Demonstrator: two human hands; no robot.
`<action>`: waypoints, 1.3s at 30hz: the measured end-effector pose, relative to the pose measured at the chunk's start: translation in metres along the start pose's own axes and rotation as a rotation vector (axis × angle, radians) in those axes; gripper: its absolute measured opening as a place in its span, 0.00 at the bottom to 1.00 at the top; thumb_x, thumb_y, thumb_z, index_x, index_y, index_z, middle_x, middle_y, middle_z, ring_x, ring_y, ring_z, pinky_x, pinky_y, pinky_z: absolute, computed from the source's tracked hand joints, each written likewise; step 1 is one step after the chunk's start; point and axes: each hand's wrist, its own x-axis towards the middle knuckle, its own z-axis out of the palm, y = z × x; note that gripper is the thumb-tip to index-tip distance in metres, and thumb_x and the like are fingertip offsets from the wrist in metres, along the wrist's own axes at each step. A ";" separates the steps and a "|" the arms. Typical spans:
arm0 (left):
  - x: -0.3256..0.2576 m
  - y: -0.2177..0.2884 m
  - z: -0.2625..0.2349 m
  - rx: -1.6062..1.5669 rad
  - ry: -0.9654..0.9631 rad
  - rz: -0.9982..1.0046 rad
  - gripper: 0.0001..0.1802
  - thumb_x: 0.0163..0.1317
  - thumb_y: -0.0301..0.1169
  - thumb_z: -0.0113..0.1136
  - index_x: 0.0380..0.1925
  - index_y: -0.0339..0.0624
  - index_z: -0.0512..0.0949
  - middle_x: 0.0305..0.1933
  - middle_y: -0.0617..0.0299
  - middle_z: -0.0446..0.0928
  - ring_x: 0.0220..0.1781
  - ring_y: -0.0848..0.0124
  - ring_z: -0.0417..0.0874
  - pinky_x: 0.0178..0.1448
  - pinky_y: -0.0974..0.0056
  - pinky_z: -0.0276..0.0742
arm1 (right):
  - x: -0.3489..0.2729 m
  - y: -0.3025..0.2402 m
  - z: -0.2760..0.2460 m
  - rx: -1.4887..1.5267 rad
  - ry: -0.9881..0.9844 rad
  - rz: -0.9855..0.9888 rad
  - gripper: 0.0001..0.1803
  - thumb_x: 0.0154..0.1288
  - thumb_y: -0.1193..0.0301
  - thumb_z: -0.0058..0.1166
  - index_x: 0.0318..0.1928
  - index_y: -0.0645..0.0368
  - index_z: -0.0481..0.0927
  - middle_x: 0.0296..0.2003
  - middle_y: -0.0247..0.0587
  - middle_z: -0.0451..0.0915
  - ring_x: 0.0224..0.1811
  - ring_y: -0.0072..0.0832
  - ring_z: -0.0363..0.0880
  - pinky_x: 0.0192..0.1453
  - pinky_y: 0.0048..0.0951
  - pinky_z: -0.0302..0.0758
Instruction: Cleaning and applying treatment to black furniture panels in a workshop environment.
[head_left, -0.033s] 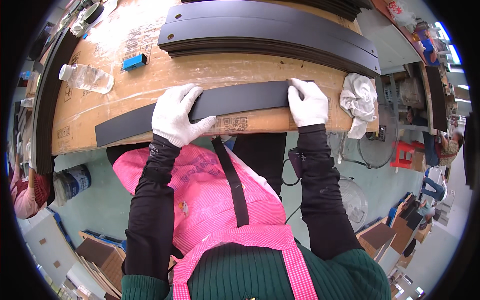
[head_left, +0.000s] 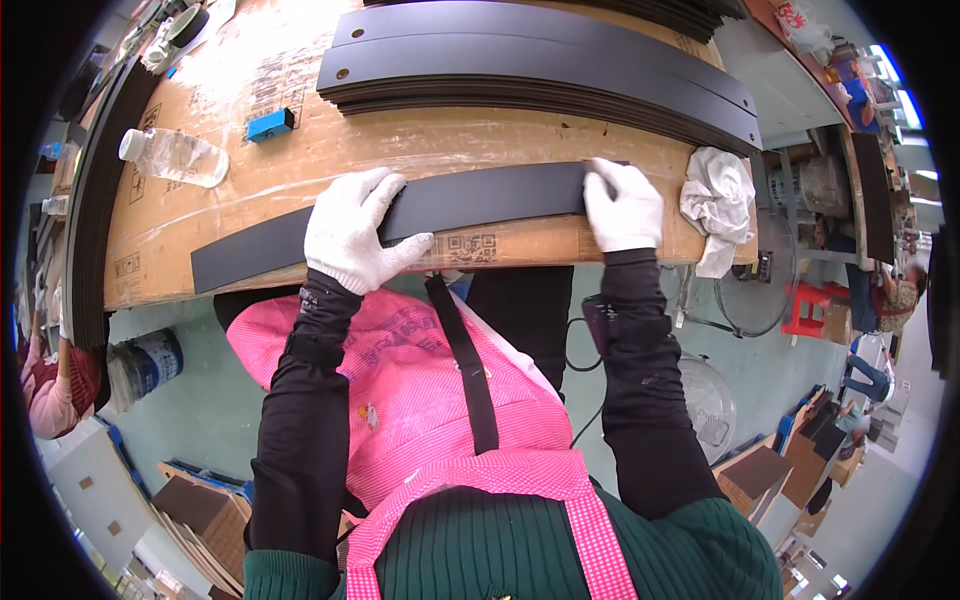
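Note:
A long dark grey flat strip (head_left: 490, 192) lies slantwise on the cardboard-covered table (head_left: 140, 240) before me, its left end close to the near edge. My left hand (head_left: 350, 225), in a white knitted glove, spans the strip near its middle, thumb along the near edge and fingers toward the far one. The right hand (head_left: 624, 207), gloved alike, is closed over the strip's right end with its fingers bent at the far edge; that end is mostly hidden beneath it. Whether anything else lies under the right fingers does not show.
Beyond the strip rests a stack of similar dark boards (head_left: 540, 60) with holes. A clear bottle (head_left: 178, 157) and small blue block (head_left: 270, 125) are at left, a crumpled white cloth (head_left: 717, 195) at right. More dark strips (head_left: 95, 220) line the left edge. Fans (head_left: 705, 405) stand below right.
My right hand has shifted slightly to the right along the strip. The left hand and the strip look the same.

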 end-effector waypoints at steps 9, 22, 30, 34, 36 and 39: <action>-0.001 0.001 -0.001 0.003 -0.009 -0.019 0.38 0.47 0.46 0.81 0.58 0.41 0.83 0.58 0.52 0.84 0.61 0.50 0.84 0.68 0.49 0.79 | -0.001 -0.010 -0.007 -0.040 0.038 -0.062 0.13 0.70 0.60 0.62 0.51 0.46 0.91 0.42 0.44 0.88 0.46 0.44 0.89 0.54 0.43 0.84; 0.000 0.002 -0.002 0.007 0.000 -0.013 0.37 0.47 0.46 0.82 0.57 0.40 0.84 0.57 0.52 0.84 0.61 0.50 0.84 0.68 0.49 0.79 | 0.002 -0.018 -0.009 0.018 -0.008 -0.118 0.12 0.70 0.60 0.61 0.50 0.44 0.90 0.42 0.41 0.89 0.48 0.41 0.89 0.56 0.40 0.85; 0.004 0.002 0.001 -0.013 -0.010 -0.005 0.37 0.46 0.45 0.82 0.57 0.40 0.84 0.58 0.52 0.84 0.61 0.50 0.84 0.68 0.49 0.79 | 0.025 0.072 -0.034 -0.287 -0.019 0.127 0.16 0.70 0.60 0.60 0.50 0.51 0.92 0.46 0.47 0.90 0.50 0.45 0.89 0.60 0.42 0.83; -0.001 0.000 -0.002 0.001 -0.019 -0.028 0.38 0.46 0.45 0.82 0.57 0.40 0.84 0.58 0.52 0.84 0.61 0.50 0.84 0.68 0.49 0.79 | 0.016 0.007 -0.026 -0.009 -0.093 -0.010 0.18 0.69 0.60 0.64 0.53 0.56 0.92 0.47 0.48 0.91 0.50 0.40 0.91 0.60 0.35 0.84; -0.003 -0.002 -0.002 -0.001 -0.010 -0.021 0.38 0.46 0.46 0.82 0.57 0.40 0.83 0.58 0.52 0.84 0.61 0.50 0.84 0.68 0.49 0.79 | 0.017 0.010 -0.021 -0.067 -0.154 0.012 0.18 0.69 0.60 0.64 0.52 0.56 0.92 0.47 0.49 0.92 0.50 0.40 0.91 0.59 0.35 0.83; 0.002 0.001 0.002 -0.021 -0.023 -0.020 0.38 0.46 0.46 0.82 0.58 0.40 0.83 0.58 0.52 0.84 0.61 0.50 0.84 0.68 0.49 0.79 | 0.033 0.071 -0.028 -0.164 -0.039 0.122 0.17 0.68 0.62 0.63 0.50 0.57 0.93 0.45 0.53 0.92 0.47 0.42 0.93 0.58 0.35 0.85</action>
